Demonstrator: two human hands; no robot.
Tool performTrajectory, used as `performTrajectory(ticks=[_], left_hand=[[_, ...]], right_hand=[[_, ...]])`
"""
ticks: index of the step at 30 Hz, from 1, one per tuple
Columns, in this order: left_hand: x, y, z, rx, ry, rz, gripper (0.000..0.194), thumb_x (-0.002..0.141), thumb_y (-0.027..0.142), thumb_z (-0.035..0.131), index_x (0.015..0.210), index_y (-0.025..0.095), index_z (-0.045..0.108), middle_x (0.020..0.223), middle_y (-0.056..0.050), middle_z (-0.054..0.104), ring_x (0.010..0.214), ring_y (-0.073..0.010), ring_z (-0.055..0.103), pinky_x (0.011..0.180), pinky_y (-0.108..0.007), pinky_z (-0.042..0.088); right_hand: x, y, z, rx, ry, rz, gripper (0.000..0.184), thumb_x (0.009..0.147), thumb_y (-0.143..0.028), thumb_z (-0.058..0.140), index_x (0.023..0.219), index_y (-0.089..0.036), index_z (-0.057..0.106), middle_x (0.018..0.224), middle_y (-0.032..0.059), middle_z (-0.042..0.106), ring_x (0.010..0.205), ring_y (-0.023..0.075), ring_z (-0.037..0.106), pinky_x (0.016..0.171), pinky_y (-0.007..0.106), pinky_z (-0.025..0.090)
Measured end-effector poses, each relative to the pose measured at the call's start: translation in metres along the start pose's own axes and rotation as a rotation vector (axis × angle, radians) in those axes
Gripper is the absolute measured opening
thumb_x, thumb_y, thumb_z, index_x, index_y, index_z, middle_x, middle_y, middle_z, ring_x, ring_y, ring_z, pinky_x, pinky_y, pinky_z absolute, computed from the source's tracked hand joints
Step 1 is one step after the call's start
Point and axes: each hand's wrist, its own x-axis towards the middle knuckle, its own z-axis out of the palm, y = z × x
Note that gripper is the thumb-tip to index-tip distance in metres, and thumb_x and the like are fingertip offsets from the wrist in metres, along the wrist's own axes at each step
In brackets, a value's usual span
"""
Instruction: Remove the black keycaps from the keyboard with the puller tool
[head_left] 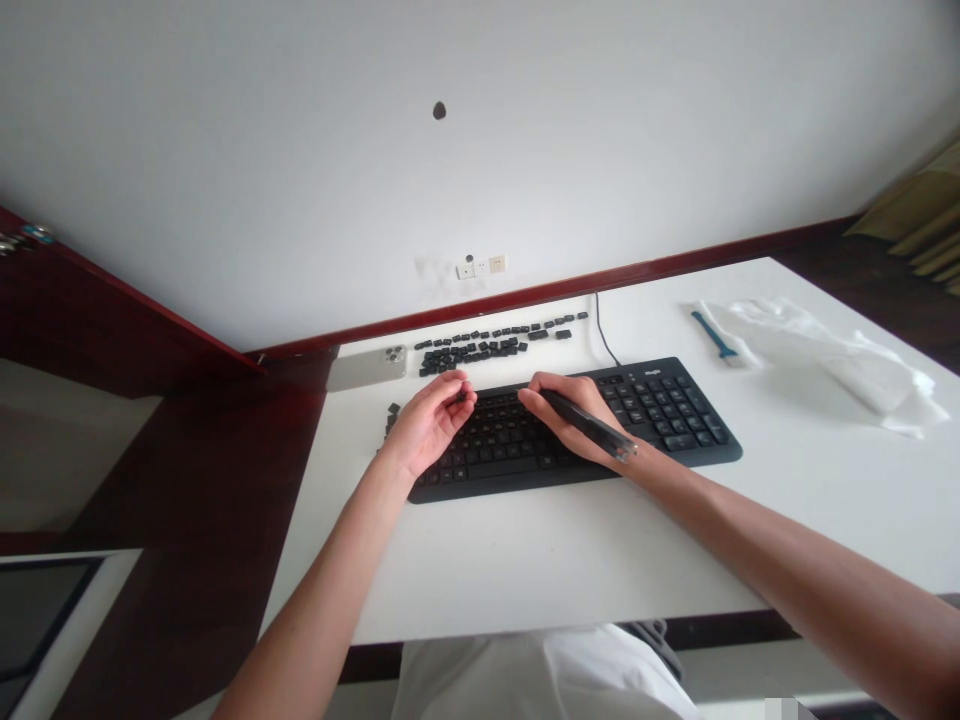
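Observation:
A black full-size keyboard (502, 466) lies on the white table under both hands. My right hand (574, 405) is closed around a black pen (589, 425), whose rear end points back toward my wrist. The pen's tip is hidden behind my fingers, above the upper middle keys. My left hand (431, 420) is over the keyboard's left end with its fingers curled together; whatever they may pinch is too small to name. Behind the keyboard, loose black keycaps (469, 352) lie in rows. A few more keycaps (393, 410) lie left of my left hand.
A phone (367, 368) lies at the table's back left. At the right are a blue brush (712, 333) and a crumpled white plastic bag (847, 360). The keyboard cable (606, 335) runs toward the wall. Wall sockets (481, 268) are above the table's (525, 570) back edge.

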Motion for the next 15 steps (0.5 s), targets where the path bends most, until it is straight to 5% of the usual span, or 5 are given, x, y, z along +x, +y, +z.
performTrajectory(ticks=[10,15], left_hand=[[-0.0082,-0.0025,0.0046,0.498,-0.057,0.170,0.051,0.082,0.004,0.060,0.128,0.024,0.065,0.120,-0.006,0.068,0.101,-0.0135,0.068,0.092,-0.027,0.055],[-0.0070,-0.0071,0.0056,0.647,-0.078,0.240,0.052,0.084,0.002,0.049,0.129,0.023,0.061,0.118,-0.007,0.065,0.102,-0.0154,0.069,0.101,-0.036,0.055]], right_hand=[[0.0008,-0.0004,0.0007,-0.050,-0.020,-0.021,0.039,0.102,-0.050,0.049,0.078,-0.020,0.056,0.064,-0.0032,0.048,0.060,0.0124,0.043,0.062,0.026,0.036],[0.0006,-0.0001,0.0014,-0.079,-0.018,-0.020,0.039,0.102,-0.049,0.050,0.078,-0.020,0.057,0.063,-0.0031,0.050,0.060,0.0124,0.044,0.062,0.026,0.036]])
